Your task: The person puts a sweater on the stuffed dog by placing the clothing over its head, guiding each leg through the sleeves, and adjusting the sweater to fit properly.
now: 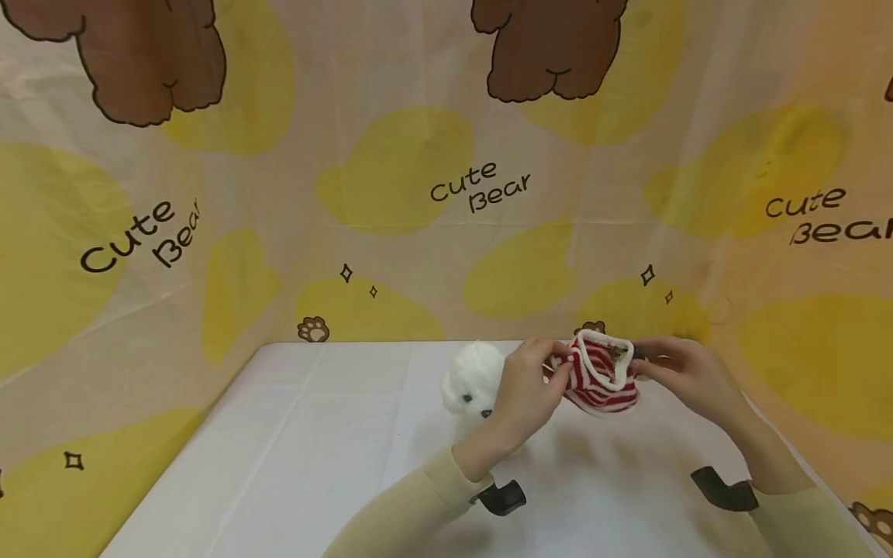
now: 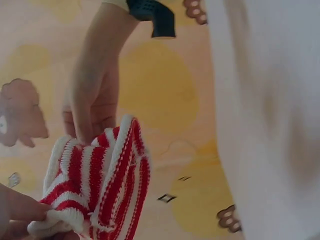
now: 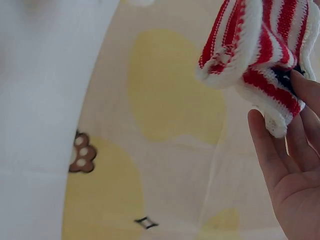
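A small knitted sweater (image 1: 601,391) with red and white stripes and white edging hangs above the table between both hands. My left hand (image 1: 529,387) pinches its left side; in the left wrist view those fingers (image 2: 22,212) grip a white-trimmed edge. On the opposite side my right hand (image 1: 698,380) holds it, and the right wrist view shows the thumb pressed on a dark patch of the knit (image 3: 272,75). A white opening of the sweater faces up. Behind my left hand a fluffy white toy dog (image 1: 474,376) stands on the table, its body partly hidden by that hand.
The white table (image 1: 314,449) extends to the left of the toy. Printed cloth walls (image 1: 391,178) with bears and yellow patches enclose its back and sides. A black strap piece (image 1: 504,497) sits at the left wrist, another black piece (image 1: 725,490) at the right.
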